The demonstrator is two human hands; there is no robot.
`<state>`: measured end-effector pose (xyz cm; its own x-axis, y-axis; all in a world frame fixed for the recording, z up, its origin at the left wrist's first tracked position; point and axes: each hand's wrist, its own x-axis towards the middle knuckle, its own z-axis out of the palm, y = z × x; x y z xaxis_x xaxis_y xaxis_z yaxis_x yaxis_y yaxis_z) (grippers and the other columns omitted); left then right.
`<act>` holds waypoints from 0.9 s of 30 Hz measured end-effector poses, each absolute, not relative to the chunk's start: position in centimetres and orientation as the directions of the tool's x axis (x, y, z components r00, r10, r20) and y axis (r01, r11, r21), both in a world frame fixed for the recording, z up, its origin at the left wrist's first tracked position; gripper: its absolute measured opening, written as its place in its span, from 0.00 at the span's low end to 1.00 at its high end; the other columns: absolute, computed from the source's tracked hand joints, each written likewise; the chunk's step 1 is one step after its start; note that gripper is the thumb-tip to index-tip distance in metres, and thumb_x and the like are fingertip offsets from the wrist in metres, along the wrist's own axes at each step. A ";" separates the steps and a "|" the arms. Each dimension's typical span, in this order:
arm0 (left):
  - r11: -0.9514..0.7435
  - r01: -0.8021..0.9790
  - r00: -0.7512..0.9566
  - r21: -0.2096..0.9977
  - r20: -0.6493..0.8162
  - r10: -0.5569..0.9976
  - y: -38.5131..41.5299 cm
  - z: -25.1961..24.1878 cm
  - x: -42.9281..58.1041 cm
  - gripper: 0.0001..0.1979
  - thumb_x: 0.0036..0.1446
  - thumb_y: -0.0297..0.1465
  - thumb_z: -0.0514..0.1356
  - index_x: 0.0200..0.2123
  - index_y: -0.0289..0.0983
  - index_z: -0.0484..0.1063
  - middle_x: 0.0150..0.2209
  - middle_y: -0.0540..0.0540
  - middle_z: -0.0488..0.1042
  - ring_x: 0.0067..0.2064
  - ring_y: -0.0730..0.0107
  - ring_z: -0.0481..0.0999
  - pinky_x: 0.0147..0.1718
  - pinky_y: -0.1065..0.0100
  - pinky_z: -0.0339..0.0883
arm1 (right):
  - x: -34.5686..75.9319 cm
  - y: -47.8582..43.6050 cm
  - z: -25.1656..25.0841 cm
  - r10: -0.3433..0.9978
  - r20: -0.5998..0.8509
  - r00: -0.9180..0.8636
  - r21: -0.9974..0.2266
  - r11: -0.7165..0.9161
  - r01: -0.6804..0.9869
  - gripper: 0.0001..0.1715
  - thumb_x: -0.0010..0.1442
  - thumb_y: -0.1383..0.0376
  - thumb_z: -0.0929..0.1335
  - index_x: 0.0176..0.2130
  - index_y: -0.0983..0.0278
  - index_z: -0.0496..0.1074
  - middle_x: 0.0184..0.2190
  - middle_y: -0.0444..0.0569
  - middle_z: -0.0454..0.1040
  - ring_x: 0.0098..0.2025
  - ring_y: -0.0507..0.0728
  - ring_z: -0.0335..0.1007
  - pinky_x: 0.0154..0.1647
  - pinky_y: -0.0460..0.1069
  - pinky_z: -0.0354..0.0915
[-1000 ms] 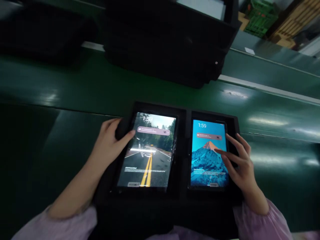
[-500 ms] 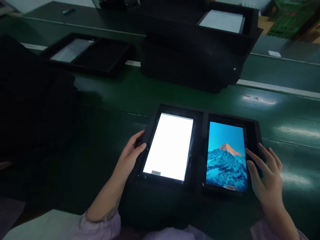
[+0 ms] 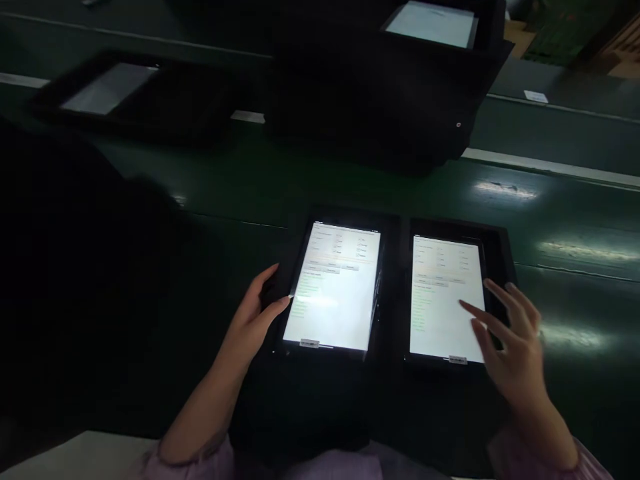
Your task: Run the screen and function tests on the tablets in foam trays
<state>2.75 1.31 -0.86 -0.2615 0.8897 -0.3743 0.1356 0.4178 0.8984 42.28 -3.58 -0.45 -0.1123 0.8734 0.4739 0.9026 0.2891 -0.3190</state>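
Observation:
Two lit tablets lie side by side in a black two-compartment tray [image 3: 395, 293]. The left tablet [image 3: 333, 293] and the right tablet [image 3: 443, 307] both show white pages with small buttons and rows of green text, too fine to read. My left hand [image 3: 253, 320] grips the tray's left side, its thumb at the left tablet's edge and some fingers hidden behind the rim. Over the right tablet's right side hovers my right hand [image 3: 515, 340], fingers apart, index finger pointing at the screen; whether it touches the glass I cannot tell.
Across the green bench [image 3: 575, 307], a stack of black trays [image 3: 370, 100] stands at the back, a pale-screened tablet [image 3: 433, 23] on top. Farther left is another black tray [image 3: 175, 100] with a tablet [image 3: 110, 88]. A dark shape [image 3: 75, 267] fills the left side.
The left screen went from blank white to a page of buttons and text. The right screen went from a mountain picture to a similar page. My right hand moved left over the right tablet.

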 end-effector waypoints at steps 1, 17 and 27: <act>0.417 0.154 -0.269 0.896 -0.368 0.890 1.3 -0.9 2.8 0.35 0.58 0.45 0.68 0.67 0.46 0.69 0.70 0.40 0.70 0.72 0.40 0.67 0.68 0.44 0.67 | 41.5 -3.7 -0.3 0.880 0.452 -0.149 -0.319 0.315 0.894 0.15 0.72 0.62 0.68 0.52 0.52 0.83 0.69 0.49 0.69 0.74 0.74 0.58 0.67 0.75 0.65; 0.289 0.822 -0.034 0.492 -0.464 0.885 -2.0 1.5 3.6 0.65 0.48 0.64 0.64 0.79 0.45 0.37 0.80 0.27 0.30 0.76 0.11 0.46 0.55 0.18 0.67 | 42.5 -8.8 0.1 0.911 0.393 -0.128 -0.304 0.260 0.917 0.23 0.70 0.68 0.69 0.58 0.45 0.80 0.78 0.35 0.55 0.79 0.77 0.48 0.71 0.77 0.58; 0.261 0.673 -0.137 0.692 -0.231 0.963 0.8 0.3 4.7 0.61 0.55 0.57 0.66 0.79 0.43 0.38 0.80 0.28 0.42 0.79 0.27 0.46 0.70 0.28 0.53 | 41.8 -8.8 0.8 0.879 0.471 -0.074 -0.364 0.270 0.892 0.37 0.72 0.72 0.66 0.68 0.36 0.67 0.74 0.31 0.61 0.74 0.71 0.60 0.67 0.69 0.63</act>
